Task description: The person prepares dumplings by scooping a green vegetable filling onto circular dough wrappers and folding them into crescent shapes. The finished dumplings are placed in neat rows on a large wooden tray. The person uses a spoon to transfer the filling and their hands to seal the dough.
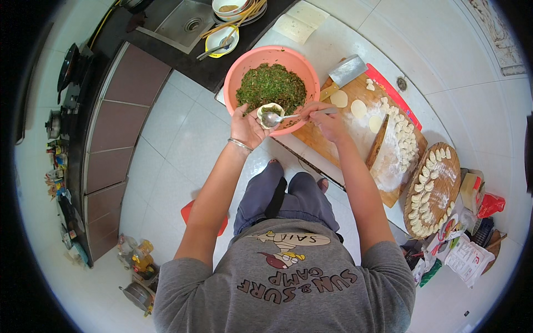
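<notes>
My left hand [248,129] cradles a round dumpling wrapper [261,112] on its palm and fingers, at the near rim of a pink bowl [308,67]. Some green filling lies on the wrapper. My right hand [328,122] grips a metal spoon [270,119] by its handle, and the spoon's bowl rests against the filling on the wrapper. Inside the pink bowl is a heap of chopped green filling [272,83]. Right of the bowl, several flat wrappers [359,109] lie on a floured wooden board [316,136].
A cleaver [347,71] lies at the board's far edge. A rolling pin [377,142] crosses the board beside many small dough pieces [404,139]. Finished dumplings [425,186] line a round wooden tray [442,193] farther right. Dishes and chopsticks [244,18] stand by the sink [175,28].
</notes>
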{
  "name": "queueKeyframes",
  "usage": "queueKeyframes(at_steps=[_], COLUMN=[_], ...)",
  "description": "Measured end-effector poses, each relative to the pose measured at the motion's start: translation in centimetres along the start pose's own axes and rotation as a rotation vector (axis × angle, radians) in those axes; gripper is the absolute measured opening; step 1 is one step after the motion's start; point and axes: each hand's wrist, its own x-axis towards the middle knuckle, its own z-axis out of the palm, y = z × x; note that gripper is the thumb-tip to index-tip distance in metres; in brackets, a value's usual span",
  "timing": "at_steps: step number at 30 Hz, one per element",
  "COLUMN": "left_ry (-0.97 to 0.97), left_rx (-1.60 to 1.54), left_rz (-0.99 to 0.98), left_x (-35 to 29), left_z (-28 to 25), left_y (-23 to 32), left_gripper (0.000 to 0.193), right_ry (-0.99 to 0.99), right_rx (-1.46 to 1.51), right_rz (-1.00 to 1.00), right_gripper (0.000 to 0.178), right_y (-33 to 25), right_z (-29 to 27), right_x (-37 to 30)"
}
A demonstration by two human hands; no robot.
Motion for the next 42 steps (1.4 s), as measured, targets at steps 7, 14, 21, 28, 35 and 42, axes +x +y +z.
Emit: queueKeyframes(at_steps=[7, 14, 21, 28, 35, 42], left_ry=[-0.013, -0.037, -0.020, -0.104, -0.112, -0.084], left_rx=[-0.021, 0.028, 0.038, 0.011, -0.021, -0.024], left_rz=[0.012, 0.062, 0.093, 0.099, 0.102, 0.119], left_x=[0.0, 0.2, 0.2, 0.1, -0.4, -0.6], left_z=[-0.1, -0.2, 0.1, -0.4, 0.2, -0.1], left_y=[0.0, -0.1, -0.1, -0.1, 0.2, 0.3], left_gripper=[0.069, 0.069, 0.068, 0.066, 0.065, 0.065], right_ry=[0.124, 0.150, 0.206, 0.266, 0.354, 0.321], right_rx=[0.270, 0.500, 0.478, 0.791, 0.625, 0.670], right_rz=[0.067, 0.004, 0.098, 0.092, 0.105, 0.086], right_gripper=[0.020, 0.018, 0.018, 0.020, 0.019, 0.021], right_y=[0.8, 0.7, 2.3, 2.3, 1.4, 2.2], right_z=[-0.9, -1.0, -0.9, -2.4, -2.3, -2.6], right_x=[-0.3, 0.4, 0.6, 0.3, -0.4, -0.1])
